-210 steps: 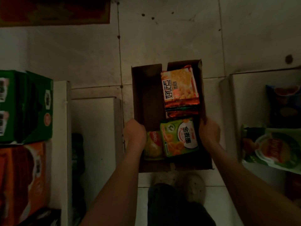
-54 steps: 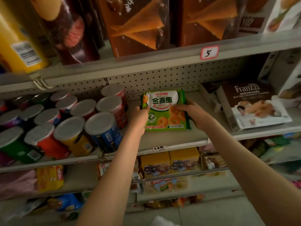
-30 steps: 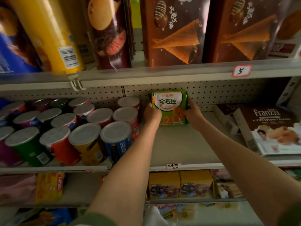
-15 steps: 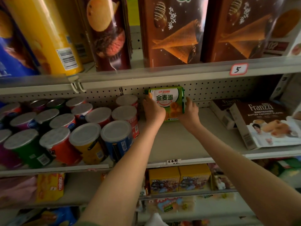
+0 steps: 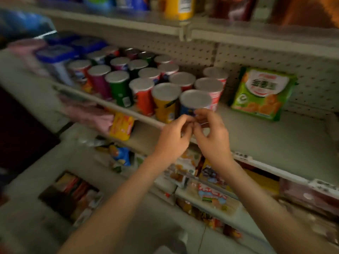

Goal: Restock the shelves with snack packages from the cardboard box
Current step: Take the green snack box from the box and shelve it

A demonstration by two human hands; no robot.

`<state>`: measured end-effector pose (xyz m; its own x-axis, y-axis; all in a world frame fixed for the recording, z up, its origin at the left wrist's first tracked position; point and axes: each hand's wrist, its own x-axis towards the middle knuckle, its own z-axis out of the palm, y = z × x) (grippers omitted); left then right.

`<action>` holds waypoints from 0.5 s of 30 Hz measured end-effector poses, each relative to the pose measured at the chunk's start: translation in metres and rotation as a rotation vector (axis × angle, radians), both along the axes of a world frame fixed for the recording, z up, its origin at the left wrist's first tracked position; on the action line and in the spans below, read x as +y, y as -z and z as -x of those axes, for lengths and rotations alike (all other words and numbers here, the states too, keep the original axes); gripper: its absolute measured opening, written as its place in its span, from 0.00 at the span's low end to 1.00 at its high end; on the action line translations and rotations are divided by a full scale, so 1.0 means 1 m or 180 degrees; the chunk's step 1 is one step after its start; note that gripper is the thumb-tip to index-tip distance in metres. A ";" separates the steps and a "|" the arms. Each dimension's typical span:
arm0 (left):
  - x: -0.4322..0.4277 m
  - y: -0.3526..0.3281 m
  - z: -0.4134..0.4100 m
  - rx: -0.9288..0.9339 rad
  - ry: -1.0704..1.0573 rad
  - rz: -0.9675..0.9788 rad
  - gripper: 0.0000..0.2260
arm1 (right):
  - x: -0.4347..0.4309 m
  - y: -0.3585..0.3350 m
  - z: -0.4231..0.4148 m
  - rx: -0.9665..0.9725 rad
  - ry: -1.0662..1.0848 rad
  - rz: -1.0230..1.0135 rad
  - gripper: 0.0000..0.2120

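Release logged: you no longer hold the green snack package (image 5: 262,94) by its sides. It now leans on its own against the pegboard (image 5: 229,59) at the back edge of the shelf (image 5: 266,140), just right of the cans. Your left grip (image 5: 174,136) and right grip (image 5: 211,136) have drawn back to the shelf's front edge, fingers loosely curled, fingertips meeting in front of the blue can (image 5: 190,105). View has swung left and is blurred.

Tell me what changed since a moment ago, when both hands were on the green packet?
Both hands let go of the green packet, which now stands on its own, leaning against the pegboard. The left hand and right hand drew back to the front edge of the shelf, fingertips meeting, apparently holding nothing. The cans stayed in their rows.
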<state>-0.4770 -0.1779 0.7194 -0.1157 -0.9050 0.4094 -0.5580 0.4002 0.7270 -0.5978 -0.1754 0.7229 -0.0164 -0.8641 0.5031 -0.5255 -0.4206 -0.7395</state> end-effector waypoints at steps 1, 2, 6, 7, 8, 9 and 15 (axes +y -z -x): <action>0.008 0.009 -0.024 0.0081 -0.0223 -0.0159 0.10 | 0.001 0.008 -0.024 -0.0015 -0.0270 -0.0031 0.14; 0.014 0.018 -0.042 0.0161 -0.0389 -0.0323 0.11 | 0.002 0.015 -0.042 0.0016 -0.0480 -0.0106 0.14; 0.043 0.055 -0.125 0.0590 -0.1108 -0.0982 0.14 | 0.006 0.045 -0.130 0.0298 -0.1236 -0.0591 0.13; 0.049 0.065 -0.144 0.0702 -0.1256 -0.1123 0.16 | 0.006 0.053 -0.149 0.0403 -0.1388 -0.0734 0.12; 0.055 0.077 -0.167 0.0807 -0.1433 -0.1237 0.19 | 0.006 0.061 -0.174 0.0522 -0.1584 -0.0837 0.12; 0.060 0.088 -0.185 0.0852 -0.1608 -0.1362 0.22 | 0.005 0.068 -0.193 0.0616 -0.1755 -0.0894 0.13; 0.077 0.148 -0.318 0.1042 -0.2590 -0.2046 0.12 | -0.010 0.118 -0.331 0.1141 -0.2463 -0.1325 0.15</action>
<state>-0.1590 -0.1008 0.5713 0.6440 -0.7171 -0.2665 -0.2247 -0.5104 0.8301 -0.2666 -0.1850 0.6053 0.7315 -0.6816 0.0160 -0.4363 -0.4860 -0.7572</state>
